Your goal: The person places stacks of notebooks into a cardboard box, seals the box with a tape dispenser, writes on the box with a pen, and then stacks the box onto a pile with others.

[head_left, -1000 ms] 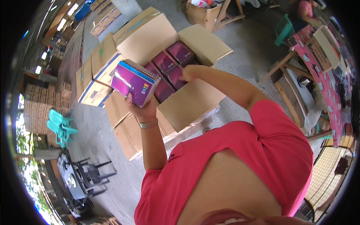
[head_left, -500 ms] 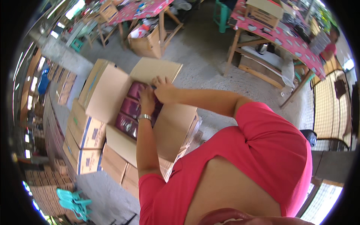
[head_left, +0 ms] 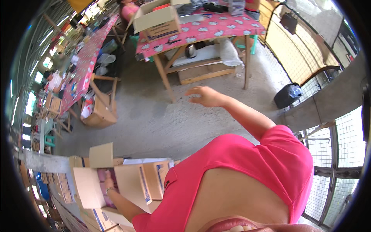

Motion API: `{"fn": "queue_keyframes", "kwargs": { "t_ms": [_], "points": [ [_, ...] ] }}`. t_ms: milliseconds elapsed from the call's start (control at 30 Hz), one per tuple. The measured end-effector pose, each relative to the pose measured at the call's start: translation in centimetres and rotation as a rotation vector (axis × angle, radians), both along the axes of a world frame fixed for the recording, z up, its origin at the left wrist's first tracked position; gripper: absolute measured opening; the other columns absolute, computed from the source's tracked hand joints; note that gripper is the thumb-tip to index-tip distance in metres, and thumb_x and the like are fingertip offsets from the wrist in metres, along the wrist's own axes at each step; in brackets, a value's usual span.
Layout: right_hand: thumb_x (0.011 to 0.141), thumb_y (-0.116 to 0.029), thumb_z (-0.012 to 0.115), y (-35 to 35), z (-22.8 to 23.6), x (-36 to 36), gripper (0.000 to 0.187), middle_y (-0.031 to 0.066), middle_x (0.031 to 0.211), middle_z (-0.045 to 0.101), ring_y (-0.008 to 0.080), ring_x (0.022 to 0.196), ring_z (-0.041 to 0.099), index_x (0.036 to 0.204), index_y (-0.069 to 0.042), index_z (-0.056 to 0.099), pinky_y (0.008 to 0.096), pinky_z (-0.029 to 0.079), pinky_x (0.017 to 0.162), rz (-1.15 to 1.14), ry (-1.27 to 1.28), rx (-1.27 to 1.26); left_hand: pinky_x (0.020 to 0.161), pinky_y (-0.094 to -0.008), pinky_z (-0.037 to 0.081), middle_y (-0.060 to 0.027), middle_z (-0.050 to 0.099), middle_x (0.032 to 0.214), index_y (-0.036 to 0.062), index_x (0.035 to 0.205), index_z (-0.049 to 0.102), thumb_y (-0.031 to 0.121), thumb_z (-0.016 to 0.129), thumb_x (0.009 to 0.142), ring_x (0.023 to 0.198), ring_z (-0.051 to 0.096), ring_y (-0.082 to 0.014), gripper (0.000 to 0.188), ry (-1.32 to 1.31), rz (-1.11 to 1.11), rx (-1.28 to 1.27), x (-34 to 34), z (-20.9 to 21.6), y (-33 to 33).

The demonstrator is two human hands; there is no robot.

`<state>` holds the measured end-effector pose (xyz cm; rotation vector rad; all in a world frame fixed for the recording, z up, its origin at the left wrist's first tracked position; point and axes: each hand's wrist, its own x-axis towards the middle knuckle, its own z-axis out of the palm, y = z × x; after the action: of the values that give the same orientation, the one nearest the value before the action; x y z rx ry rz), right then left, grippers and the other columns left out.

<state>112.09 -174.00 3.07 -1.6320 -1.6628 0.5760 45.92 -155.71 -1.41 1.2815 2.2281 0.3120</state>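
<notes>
An open cardboard box [head_left: 89, 185] with raised flaps stands at the lower left, holding shiny purple packs [head_left: 103, 176]. My left hand [head_left: 109, 181] reaches into it and rests on the packs, fingers stretched out and no held thing visible. Small size in the picture hides the detail of those fingertips. Out over the concrete floor, in front of a table [head_left: 201, 31] with a pink patterned cover, my right hand [head_left: 208, 96] hangs in the air. Its fingers are apart and slightly curved, with nothing in them.
On the pink table are an open carton [head_left: 160, 29] and a stack of thin items [head_left: 236, 7]. Another long table [head_left: 83, 65] runs along the left, with a carton [head_left: 101, 112] beside it. A black bin [head_left: 286, 96] stands at right. More closed cartons [head_left: 154, 178] adjoin the open box.
My view has turned rightward, so the box now appears lower left. My right hand has left the box and swung out toward the table. My left hand remains in the box.
</notes>
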Motion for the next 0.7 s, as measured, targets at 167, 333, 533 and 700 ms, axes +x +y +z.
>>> {"fn": "queue_keyframes", "kwargs": {
  "t_ms": [167, 333, 533, 700],
  "points": [
    [0.090, -0.025, 0.057, -14.8, -2.5, 18.0, 0.033, 0.0136, 0.105, 0.065, 0.0207, 0.095, 0.060, 0.116, -0.004, 0.060, 0.0324, 0.045, 0.086, -0.452, 0.231, -0.131, 0.093, -0.0390, 0.042, -0.0190, 0.058, 0.117, -0.0077, 0.117, 0.054, 0.038, 0.041, 0.094, 0.106, 0.056, -0.0303, 0.053, -0.105, 0.157, 0.832, 10.8, 2.7, 0.2],
    [0.092, -0.022, 0.056, -19.6, -2.3, 28.4, 0.031, 0.0067, 0.104, 0.066, 0.0132, 0.094, 0.057, 0.117, -0.005, 0.061, 0.0283, 0.044, 0.084, -0.755, 0.457, -0.039, 0.089, -0.0376, 0.042, -0.0136, 0.060, 0.113, -0.0031, 0.112, 0.057, 0.036, 0.042, 0.095, 0.097, 0.058, -0.0234, 0.045, -0.479, -0.172, 0.797, 35.4, -0.4, 2.6],
    [0.095, -0.028, 0.051, -15.0, 0.1, 34.9, 0.041, 0.0085, 0.120, 0.057, 0.0156, 0.103, 0.056, 0.131, -0.006, 0.048, 0.0296, 0.043, 0.089, -0.296, 0.443, -0.140, 0.089, -0.0298, 0.044, -0.0119, 0.061, 0.114, 0.0057, 0.129, 0.048, 0.028, 0.056, 0.092, 0.102, 0.057, -0.0199, 0.044, -0.592, -0.888, 0.241, 62.8, 0.8, 3.8],
    [0.098, -0.043, 0.037, -11.2, 2.2, 46.0, 0.068, 0.0148, 0.149, 0.020, 0.0291, 0.114, 0.053, 0.148, -0.018, 0.000, 0.0398, 0.044, 0.091, -0.734, 0.512, 0.609, 0.087, -0.0322, 0.044, -0.0107, 0.054, 0.125, 0.0115, 0.139, 0.037, 0.031, 0.058, 0.091, 0.103, 0.056, -0.0170, 0.055, -0.749, -0.923, 0.243, 78.9, 0.9, 7.8]
  ]
}}
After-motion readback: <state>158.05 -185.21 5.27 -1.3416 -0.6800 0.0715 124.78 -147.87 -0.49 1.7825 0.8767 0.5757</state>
